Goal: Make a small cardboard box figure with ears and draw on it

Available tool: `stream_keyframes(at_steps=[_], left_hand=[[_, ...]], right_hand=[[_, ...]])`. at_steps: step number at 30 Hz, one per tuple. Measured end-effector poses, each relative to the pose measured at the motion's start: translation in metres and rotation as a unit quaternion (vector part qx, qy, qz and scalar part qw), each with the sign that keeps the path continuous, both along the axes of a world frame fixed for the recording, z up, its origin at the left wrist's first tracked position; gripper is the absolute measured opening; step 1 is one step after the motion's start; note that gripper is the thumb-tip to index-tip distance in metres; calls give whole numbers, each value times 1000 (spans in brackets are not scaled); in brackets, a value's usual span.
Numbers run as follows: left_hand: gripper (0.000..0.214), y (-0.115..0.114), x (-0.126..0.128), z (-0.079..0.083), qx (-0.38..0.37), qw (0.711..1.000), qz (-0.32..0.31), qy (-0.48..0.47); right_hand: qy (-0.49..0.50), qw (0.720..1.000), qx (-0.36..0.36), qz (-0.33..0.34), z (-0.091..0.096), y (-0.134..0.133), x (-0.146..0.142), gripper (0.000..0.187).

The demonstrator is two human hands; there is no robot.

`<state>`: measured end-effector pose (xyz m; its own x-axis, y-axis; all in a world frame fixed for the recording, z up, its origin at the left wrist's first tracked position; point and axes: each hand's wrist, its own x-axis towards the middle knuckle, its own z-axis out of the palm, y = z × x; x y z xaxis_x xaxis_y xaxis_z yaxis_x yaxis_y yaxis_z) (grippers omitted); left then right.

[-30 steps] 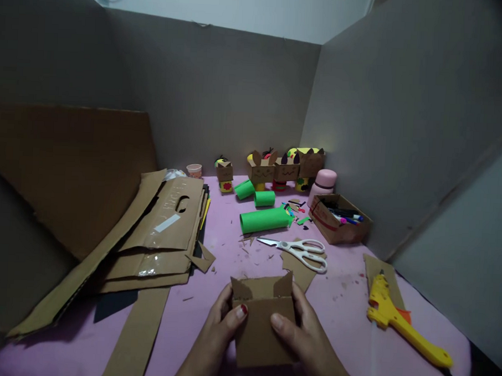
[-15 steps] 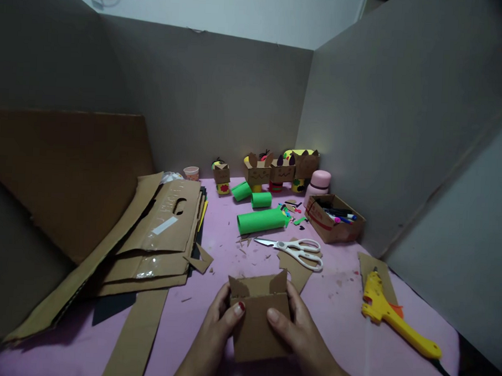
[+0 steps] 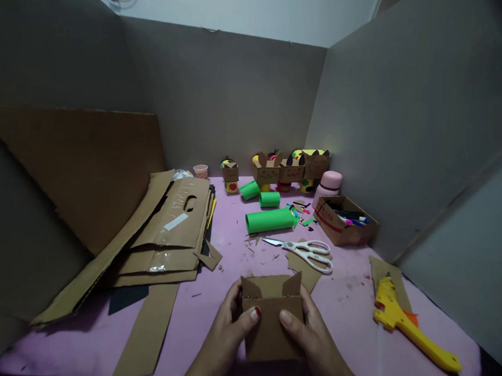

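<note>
Both hands grip a small cardboard box (image 3: 273, 336) near the front of the pink table. Its top bears two pointed ear-like flaps at the corners. My left hand (image 3: 232, 331) wraps the box's left side, thumb on the front face. On the right side my right hand (image 3: 313, 332) does the same, its thumb also on the front; the other fingers of both are partly hidden behind the box. Beyond it lie white-handled scissors (image 3: 302, 250) partly over a cardboard scrap (image 3: 309, 278). A green paper tube (image 3: 270, 220) is farther back.
Stacked cardboard sheets (image 3: 166, 217) lie left. A yellow glue gun (image 3: 415, 334) rests at right, near an open box of markers (image 3: 344, 231) and a pink bottle (image 3: 330, 186). Cardboard animal-faced figures (image 3: 267, 173) stand at the back. Grey panels (image 3: 221, 98) enclose the table.
The view has shifted slightly, so the surroundings appear farther right. Both hands keep the same hold on the cardboard box.
</note>
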<state>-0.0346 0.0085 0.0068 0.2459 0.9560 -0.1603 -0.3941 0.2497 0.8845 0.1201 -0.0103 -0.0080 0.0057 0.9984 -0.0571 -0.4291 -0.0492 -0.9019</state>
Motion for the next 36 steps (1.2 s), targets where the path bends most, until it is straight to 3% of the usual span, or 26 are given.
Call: stream_keyframes(at_steps=[11, 17, 24, 36], left_hand=[[80, 2, -6, 5, 73, 992, 6, 101], [94, 4, -5, 2, 105, 992, -42, 54], [93, 5, -5, -1, 155, 984, -32, 80], [87, 0, -9, -6, 188, 976, -38, 105]], right_hand=[[11, 998, 47, 47, 7, 2, 8, 94], [-34, 995, 81, 45, 7, 3, 13, 95], [-55, 989, 100, 88, 9, 2, 17, 108], [-103, 981, 133, 95, 9, 2, 20, 94]])
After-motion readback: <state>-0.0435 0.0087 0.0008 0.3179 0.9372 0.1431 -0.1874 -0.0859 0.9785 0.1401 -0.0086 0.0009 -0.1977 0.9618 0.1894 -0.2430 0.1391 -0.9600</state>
